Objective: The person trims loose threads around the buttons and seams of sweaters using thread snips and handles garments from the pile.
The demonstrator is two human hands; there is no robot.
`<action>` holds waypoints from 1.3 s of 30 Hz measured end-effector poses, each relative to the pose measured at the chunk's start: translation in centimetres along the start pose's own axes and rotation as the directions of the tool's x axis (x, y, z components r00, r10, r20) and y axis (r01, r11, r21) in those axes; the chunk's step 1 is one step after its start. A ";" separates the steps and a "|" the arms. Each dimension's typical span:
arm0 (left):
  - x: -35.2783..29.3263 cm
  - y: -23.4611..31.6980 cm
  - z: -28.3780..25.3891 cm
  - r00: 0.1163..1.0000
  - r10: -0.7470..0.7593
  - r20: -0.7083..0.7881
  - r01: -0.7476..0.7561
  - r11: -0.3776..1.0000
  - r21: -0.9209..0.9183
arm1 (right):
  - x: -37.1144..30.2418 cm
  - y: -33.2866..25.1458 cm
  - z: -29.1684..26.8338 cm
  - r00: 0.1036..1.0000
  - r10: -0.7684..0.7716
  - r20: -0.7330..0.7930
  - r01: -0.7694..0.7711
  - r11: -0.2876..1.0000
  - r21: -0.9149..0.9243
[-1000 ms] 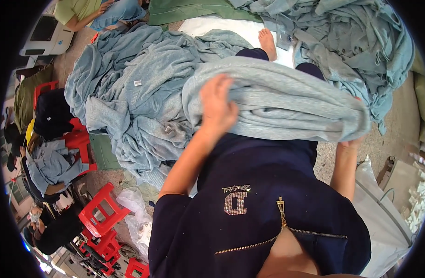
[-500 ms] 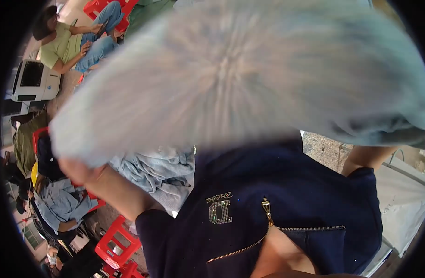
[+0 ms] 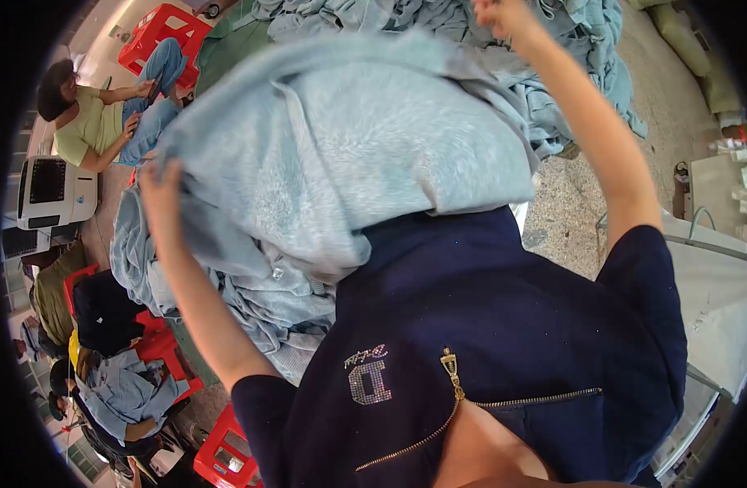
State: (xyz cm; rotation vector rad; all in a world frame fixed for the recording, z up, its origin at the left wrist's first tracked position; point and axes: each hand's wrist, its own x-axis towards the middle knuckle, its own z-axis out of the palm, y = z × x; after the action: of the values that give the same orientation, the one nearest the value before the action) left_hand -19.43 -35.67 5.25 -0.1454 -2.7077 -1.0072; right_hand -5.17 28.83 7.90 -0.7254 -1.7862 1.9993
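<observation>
A light blue fleecy garment is spread in front of my body, its far edge blurred by motion. My left hand is closed on its left edge, with the arm reaching forward. My right hand is raised at the far right, over a big heap of similar garments. Its fingers are curled in, apart from the spread garment; whatever they hold, if anything, cannot be made out. More light blue clothing lies bunched below the garment on the left.
A seated person is at the far left beside a white-and-black machine. Red plastic stools stand along the left, one bearing dark cloth. Other people work at lower left with blue clothing. A white panel stands at right.
The garment, lifted close before me and blurred, has dropped lower and farther off, showing the heap behind. My right hand, hidden before, now shows at the top. My left hand moved forward.
</observation>
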 end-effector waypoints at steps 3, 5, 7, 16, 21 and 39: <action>-8.3 5.4 10.3 0.945 0.129 0.299 -0.083 0.983 -0.161 | -7.6 7.3 -1.9 0.930 0.013 0.367 0.153 0.895 -0.419; -13.0 8.5 15.3 0.795 0.037 0.606 0.125 0.967 -0.223 | -11.1 13.1 -3.0 0.934 -0.085 0.346 0.256 0.835 -0.486; -16.6 8.0 19.1 0.770 0.017 0.637 0.089 0.987 -0.133 | -15.9 13.6 -1.9 0.946 -0.148 0.289 0.302 0.731 -0.612; -15.2 1.7 23.2 0.496 -0.340 0.799 0.661 0.745 -0.094 | -15.1 13.8 -5.4 0.944 -0.324 -0.068 0.252 0.835 -0.489; -15.8 0.0 23.9 0.492 -0.256 0.833 0.718 0.659 -0.222 | -7.0 17.1 -7.5 0.964 -0.238 -0.119 0.047 0.592 -0.804; -9.1 0.2 29.3 0.784 -0.280 0.554 0.419 0.897 -0.140 | 1.2 19.1 -7.3 0.974 0.149 0.173 0.025 0.681 -0.732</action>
State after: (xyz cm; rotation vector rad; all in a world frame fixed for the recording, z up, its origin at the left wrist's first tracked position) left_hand -16.35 -16.41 -18.46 0.0629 -3.1523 -1.6454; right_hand -0.46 32.83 -11.64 -0.7999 -2.7834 1.3690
